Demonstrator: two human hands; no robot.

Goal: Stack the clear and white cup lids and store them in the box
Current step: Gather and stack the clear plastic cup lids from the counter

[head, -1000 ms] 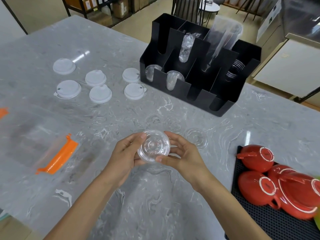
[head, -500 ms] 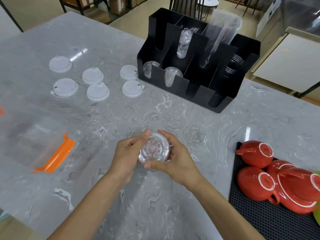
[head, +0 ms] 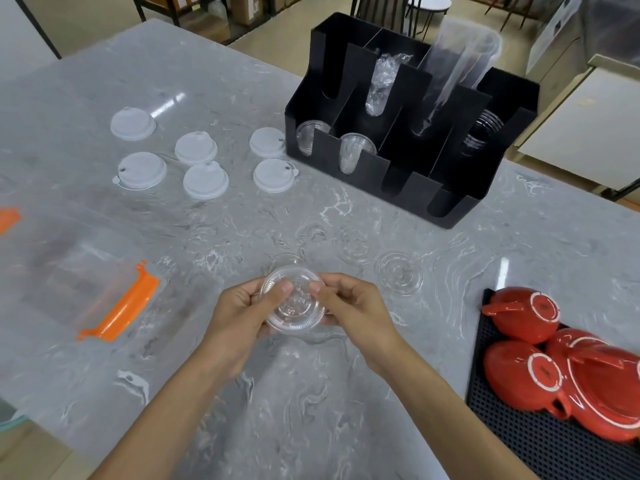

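Between both hands' fingers [head: 277, 296] — thumbs on top — sits the clear lid [head: 294, 311]

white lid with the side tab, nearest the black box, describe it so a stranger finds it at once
Start at the black box on the grey table. Six white lids lie to its left; take the pair closest to it. It is the nearer one, with a small tab sticking out toward the box.

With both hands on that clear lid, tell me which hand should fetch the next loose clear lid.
Right, probably. The nearest plainly visible loose clear lid lies on the table just beyond the right hand, while the left hand could keep the held clear lid.
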